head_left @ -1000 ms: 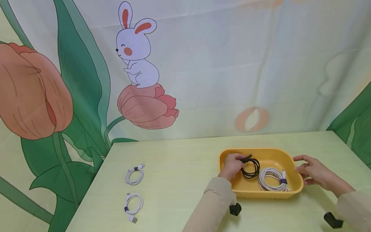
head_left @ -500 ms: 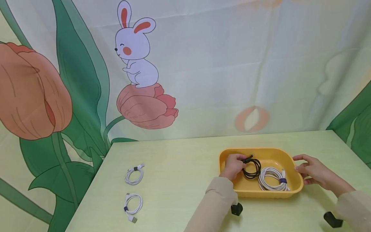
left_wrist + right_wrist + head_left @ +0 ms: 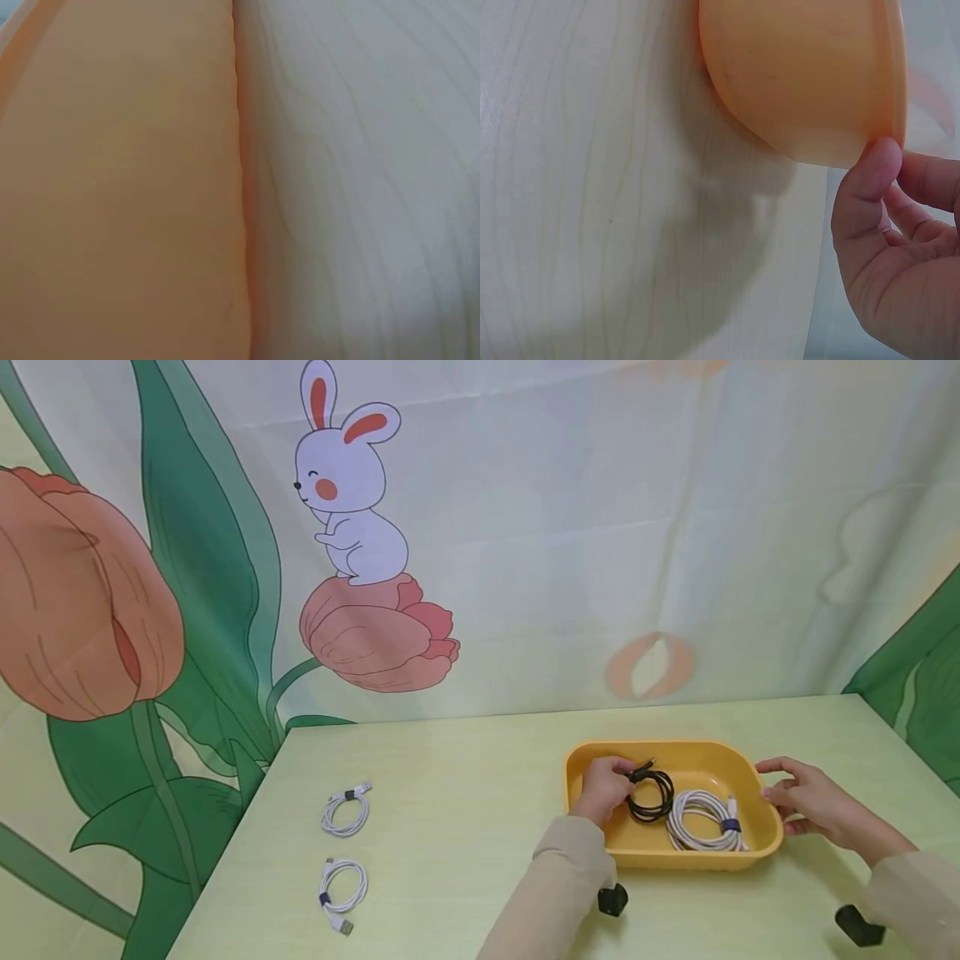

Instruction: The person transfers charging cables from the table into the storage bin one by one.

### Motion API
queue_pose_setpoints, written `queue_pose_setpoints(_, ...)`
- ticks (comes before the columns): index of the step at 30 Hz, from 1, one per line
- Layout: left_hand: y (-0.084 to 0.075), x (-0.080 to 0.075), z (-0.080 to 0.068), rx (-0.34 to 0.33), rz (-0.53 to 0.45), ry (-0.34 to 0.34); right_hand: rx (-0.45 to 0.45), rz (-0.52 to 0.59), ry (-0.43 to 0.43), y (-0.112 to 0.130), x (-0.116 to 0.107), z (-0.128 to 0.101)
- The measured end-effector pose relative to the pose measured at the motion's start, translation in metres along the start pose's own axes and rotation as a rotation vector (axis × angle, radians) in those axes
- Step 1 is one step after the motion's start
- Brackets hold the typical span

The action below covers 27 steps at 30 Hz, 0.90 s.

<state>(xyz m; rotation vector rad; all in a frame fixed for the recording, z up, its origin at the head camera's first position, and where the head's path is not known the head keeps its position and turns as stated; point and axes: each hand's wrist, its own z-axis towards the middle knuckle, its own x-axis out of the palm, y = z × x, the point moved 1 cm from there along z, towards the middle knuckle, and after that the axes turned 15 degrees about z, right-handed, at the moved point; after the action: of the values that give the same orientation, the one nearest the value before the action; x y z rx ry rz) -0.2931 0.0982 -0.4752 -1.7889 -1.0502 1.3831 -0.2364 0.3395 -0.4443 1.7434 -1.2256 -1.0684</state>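
Note:
A yellow plastic tray (image 3: 675, 862) stands on the right part of the table. Inside its left end, my left hand (image 3: 602, 789) pinches a coiled black cable (image 3: 658, 810) at its bundled upper end; the fingertips are partly hidden. Beside that coil lies a thicker coiled white cable (image 3: 678, 835) with a purple strap. My right hand (image 3: 817, 806) holds the tray's right end. Seen from the right wrist, the thumb (image 3: 877, 169) presses at the tray's rim and the other fingers are bent near it. The left wrist view has only the tray's outer wall (image 3: 120, 187) and tabletop.
Two smaller coiled white cables lie on the left of the table (image 3: 465, 827): the far one (image 3: 347, 814) has a black strap, the near one (image 3: 343, 889) a purple strap. A printed cloth (image 3: 525, 527) hangs behind the table's back edge.
My left hand and the black cable have shifted slightly to the right inside the tray, closer to the white coil. My right hand keeps its place at the tray's end.

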Motion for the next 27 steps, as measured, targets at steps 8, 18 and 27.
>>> queue_pose_setpoints(8, 0.0016, -0.0009, 0.0009, 0.007, 0.013, 0.001, -0.003, 0.002, 0.006, 0.0009, 0.0005, 0.0002)
queue_pose_setpoints(18, 0.0026, -0.0015, -0.0002, 0.054, 0.076, -0.010, 0.006, 0.003, -0.002, 0.0001, -0.0001, 0.0002)
queue_pose_setpoints(27, 0.0016, -0.0036, -0.0008, 0.072, 0.129, -0.033, 0.002, 0.009, 0.001, -0.0017, -0.0014, 0.0009)
